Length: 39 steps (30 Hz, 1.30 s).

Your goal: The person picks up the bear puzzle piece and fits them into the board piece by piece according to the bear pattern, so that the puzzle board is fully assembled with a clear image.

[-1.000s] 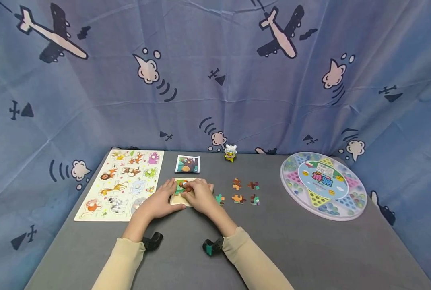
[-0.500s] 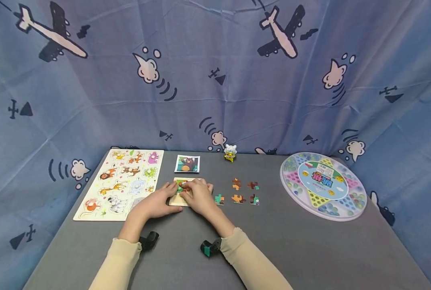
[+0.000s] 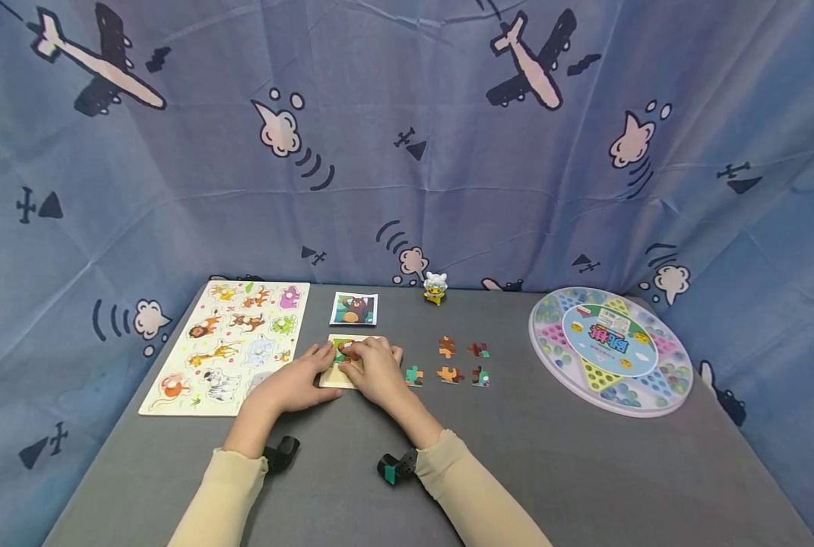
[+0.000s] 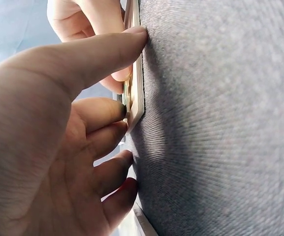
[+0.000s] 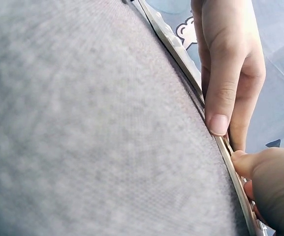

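Note:
A small wooden puzzle board point(image 3: 337, 378) lies in the middle of the table, with green and brown picture pieces point(image 3: 342, 349) in its upper part and bare wood below. My left hand point(image 3: 293, 386) rests at its left side, thumb on the near edge and fingertips at the left edge; the left wrist view shows the thumb point(image 4: 102, 55) stretched out. Over the board's right part, my right hand point(image 3: 378, 372) pinches a brownish puzzle piece down against it, mostly hidden by the fingers. The right thumb point(image 5: 245, 162) bears on the board in the right wrist view.
Several loose puzzle pieces point(image 3: 451, 375) lie right of the board. Behind it are a bear picture card point(image 3: 355, 310) and a small figurine point(image 3: 435, 289). An animal puzzle board point(image 3: 232, 334) lies left, partly under the left hand; a round game board point(image 3: 612, 351) lies right.
Both hands have shifted slightly left in the head view, and the left thumb has drawn back a little along the near edge. The right fingers stay on the board; the loose pieces have not moved.

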Available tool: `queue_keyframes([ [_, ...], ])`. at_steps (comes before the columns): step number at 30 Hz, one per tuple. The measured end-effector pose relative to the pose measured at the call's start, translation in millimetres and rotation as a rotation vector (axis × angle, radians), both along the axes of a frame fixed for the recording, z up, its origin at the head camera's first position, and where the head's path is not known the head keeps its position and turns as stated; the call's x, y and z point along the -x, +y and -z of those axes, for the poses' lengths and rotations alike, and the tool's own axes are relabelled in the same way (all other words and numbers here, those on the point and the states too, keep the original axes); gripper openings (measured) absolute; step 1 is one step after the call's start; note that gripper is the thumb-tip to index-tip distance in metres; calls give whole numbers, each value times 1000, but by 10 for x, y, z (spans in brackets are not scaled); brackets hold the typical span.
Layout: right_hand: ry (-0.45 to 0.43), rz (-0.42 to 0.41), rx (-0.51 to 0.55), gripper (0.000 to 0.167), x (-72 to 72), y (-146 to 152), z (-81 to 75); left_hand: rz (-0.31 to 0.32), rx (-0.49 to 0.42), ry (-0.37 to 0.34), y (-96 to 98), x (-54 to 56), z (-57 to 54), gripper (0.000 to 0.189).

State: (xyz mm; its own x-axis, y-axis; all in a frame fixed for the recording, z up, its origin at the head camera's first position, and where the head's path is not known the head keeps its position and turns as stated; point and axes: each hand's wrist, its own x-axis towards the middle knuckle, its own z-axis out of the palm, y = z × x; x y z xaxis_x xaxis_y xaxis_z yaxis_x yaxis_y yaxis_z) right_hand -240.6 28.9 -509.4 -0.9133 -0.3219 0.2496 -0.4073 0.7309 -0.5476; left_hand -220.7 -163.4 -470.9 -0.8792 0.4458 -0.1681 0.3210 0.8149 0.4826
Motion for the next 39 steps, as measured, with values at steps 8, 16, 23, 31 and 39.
queue_keyframes([
  [8, 9, -2, 0, 26, -6, 25, 2, 0, 6, 7, 12, 5, 2, 79],
  [16, 27, -6, -4, 26, -17, 44, 10, 2, 13, 17, 12, 0, 8, 76],
  [23, 41, -3, -15, 27, -14, 28, 4, -2, 10, 17, 3, 2, 16, 73],
  [31, 41, -5, -16, 26, -12, 21, 6, 12, -7, 27, -10, 10, 32, 73],
  [39, 22, 2, 26, 24, 12, 15, 13, 7, -26, 17, -11, 4, 41, 73],
])
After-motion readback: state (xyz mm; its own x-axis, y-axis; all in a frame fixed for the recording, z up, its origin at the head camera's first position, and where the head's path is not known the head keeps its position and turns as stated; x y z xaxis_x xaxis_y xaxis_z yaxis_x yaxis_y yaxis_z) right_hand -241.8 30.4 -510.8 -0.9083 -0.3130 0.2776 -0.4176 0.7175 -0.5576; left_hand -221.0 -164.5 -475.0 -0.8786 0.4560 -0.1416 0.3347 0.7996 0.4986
